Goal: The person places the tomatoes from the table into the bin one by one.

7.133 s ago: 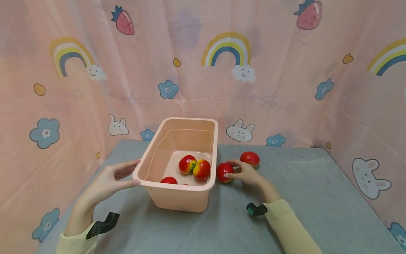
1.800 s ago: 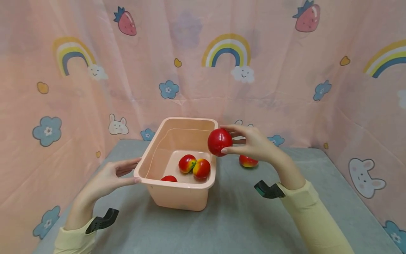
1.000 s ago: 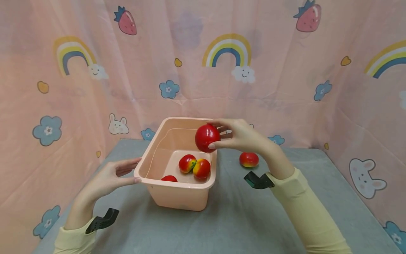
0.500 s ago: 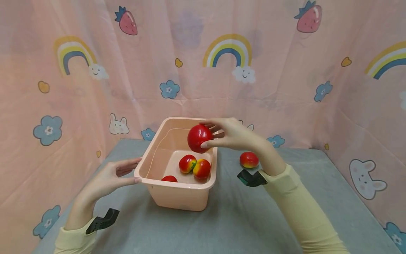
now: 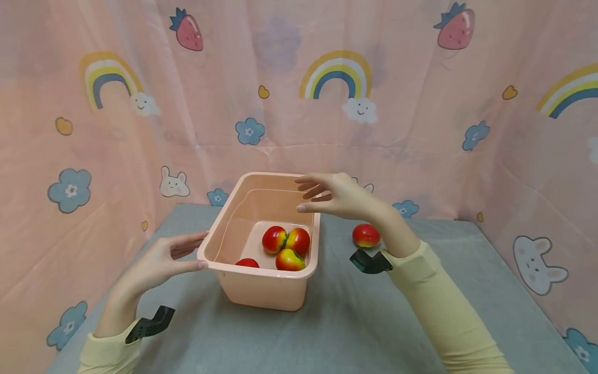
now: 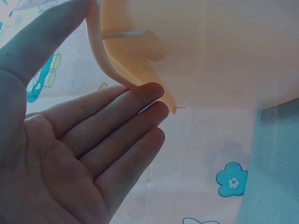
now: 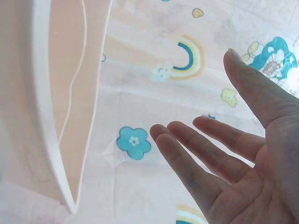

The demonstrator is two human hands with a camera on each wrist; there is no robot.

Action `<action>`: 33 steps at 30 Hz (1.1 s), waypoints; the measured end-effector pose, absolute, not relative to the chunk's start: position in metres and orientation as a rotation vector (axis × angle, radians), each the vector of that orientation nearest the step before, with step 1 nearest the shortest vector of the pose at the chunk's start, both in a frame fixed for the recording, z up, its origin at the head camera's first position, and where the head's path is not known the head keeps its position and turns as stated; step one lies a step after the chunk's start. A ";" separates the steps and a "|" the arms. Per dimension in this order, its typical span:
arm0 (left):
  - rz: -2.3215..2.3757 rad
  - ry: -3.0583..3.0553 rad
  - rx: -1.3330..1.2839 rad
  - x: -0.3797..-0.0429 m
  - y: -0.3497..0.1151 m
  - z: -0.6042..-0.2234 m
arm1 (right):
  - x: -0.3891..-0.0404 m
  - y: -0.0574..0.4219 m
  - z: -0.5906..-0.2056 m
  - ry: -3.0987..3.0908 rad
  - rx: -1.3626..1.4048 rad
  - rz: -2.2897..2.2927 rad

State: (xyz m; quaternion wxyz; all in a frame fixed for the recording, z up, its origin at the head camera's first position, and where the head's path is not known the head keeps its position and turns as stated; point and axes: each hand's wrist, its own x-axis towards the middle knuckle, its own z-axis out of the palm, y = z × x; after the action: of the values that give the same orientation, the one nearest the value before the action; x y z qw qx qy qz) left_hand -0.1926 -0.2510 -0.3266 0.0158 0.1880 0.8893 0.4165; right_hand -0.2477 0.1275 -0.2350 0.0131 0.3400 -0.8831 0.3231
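Note:
My left hand (image 5: 161, 265) rests thumb and fingertips on the left front corner of a peach plastic bin (image 5: 263, 288); in the left wrist view its fingers (image 6: 117, 140) are straight against the rim. Inside the bin lie several glossy red-and-yellow apple-like fruits: one (image 5: 290, 260) near the front, two (image 5: 274, 240) just behind it, and one (image 5: 247, 263) partly hidden by the front wall. My right hand (image 5: 338, 195) hovers over the bin's right rim with fingers spread and nothing held. Another such fruit (image 5: 366, 236) sits on the table right of the bin, near my right wrist.
A grey cloth-covered table (image 5: 355, 327) lies under everything. Pink printed curtains (image 5: 201, 114) stand behind and at both sides. A black wrist device (image 5: 150, 324) shows on the left arm and another (image 5: 371, 261) on the right.
My right hand lifted a red fruit from the table, carried it left over the bin, and let go; it now lies with the others inside. My left hand has stayed at the bin's corner.

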 end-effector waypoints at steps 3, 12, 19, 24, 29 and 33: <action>1.289 2.778 0.594 -0.193 -0.252 -0.327 | -0.247 0.133 -0.237 -2.768 1.030 1.004; 1.284 2.793 0.572 -0.194 -0.255 -0.330 | -0.250 0.150 -0.247 -2.777 0.982 1.039; 1.275 2.802 0.563 -0.193 -0.255 -0.329 | -0.256 0.169 -0.260 -2.820 0.902 1.077; 1.275 2.802 0.550 -0.193 -0.255 -0.330 | -0.262 0.180 -0.271 -2.836 0.852 1.088; 1.292 2.792 0.544 -0.194 -0.254 -0.330 | -0.269 0.190 -0.281 -2.854 0.820 1.090; 1.298 2.788 0.555 -0.194 -0.253 -0.330 | -0.273 0.197 -0.289 -2.886 0.769 1.085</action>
State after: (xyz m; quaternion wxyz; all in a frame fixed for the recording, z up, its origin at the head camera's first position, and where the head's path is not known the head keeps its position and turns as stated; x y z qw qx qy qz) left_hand -0.1940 -0.2530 -0.3302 0.0083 0.1774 0.8922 0.4153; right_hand -0.2732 0.1970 -0.2888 -0.0183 0.2421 -0.9080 0.3414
